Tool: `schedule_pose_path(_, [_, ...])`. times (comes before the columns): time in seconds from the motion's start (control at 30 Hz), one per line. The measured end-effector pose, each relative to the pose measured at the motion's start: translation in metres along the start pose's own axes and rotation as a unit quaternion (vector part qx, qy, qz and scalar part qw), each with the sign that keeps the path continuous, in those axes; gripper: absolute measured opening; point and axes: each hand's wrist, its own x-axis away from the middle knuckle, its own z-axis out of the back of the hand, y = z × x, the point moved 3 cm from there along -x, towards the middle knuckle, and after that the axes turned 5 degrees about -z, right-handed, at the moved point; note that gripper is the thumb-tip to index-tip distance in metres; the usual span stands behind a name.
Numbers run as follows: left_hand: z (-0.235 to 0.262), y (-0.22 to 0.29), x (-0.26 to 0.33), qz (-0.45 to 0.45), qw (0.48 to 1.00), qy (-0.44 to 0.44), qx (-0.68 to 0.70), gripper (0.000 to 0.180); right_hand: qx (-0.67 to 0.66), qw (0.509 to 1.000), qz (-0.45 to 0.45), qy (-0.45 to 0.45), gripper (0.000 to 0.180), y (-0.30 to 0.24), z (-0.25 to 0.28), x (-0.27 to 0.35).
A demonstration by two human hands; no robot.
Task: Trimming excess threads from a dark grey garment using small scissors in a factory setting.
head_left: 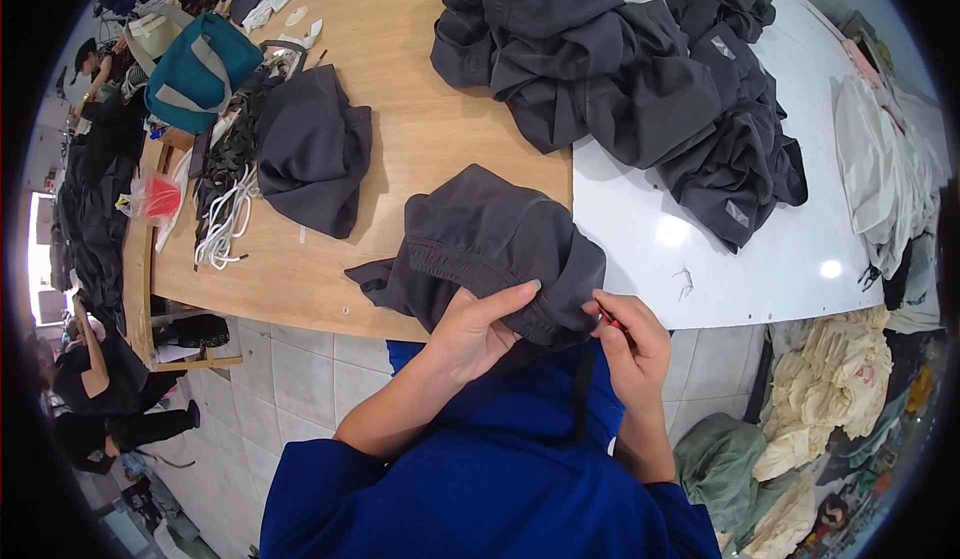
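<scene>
A dark grey garment point(490, 219) with a gathered elastic waistband lies bunched at the table's front edge, partly hanging toward me. My left hand point(480, 329) is closed on its waistband, the thumb lying along the top of the cloth. At the garment's right side, my right hand point(635, 344) is closed around a small thin red and dark tool point(612, 323), its tip close to the fabric. Most of that tool is hidden by my fingers, so its kind does not show.
Another folded dark grey garment point(315, 149) lies to the left, beside white cords point(230, 221) and a teal bag point(200, 74). A large heap of dark grey garments point(620, 69) fills the far right. Cream cloth point(825, 379) is piled right of the table. Other people are at the left.
</scene>
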Motion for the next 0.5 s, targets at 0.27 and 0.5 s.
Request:
schedule_pose_path(0.27, [0.003,-0.006,0.0,0.07,0.992,-0.01,0.101,0.03,0.045,0.999,0.031,-0.004,0.031,-0.014,-0.005,-0.001])
schedule_pose_path(0.5, [-0.005,-0.006,0.003,0.114,0.983,-0.04,0.138,0.032,0.09,0.994,0.068,-0.014,0.032,-0.018,-0.01,-0.005])
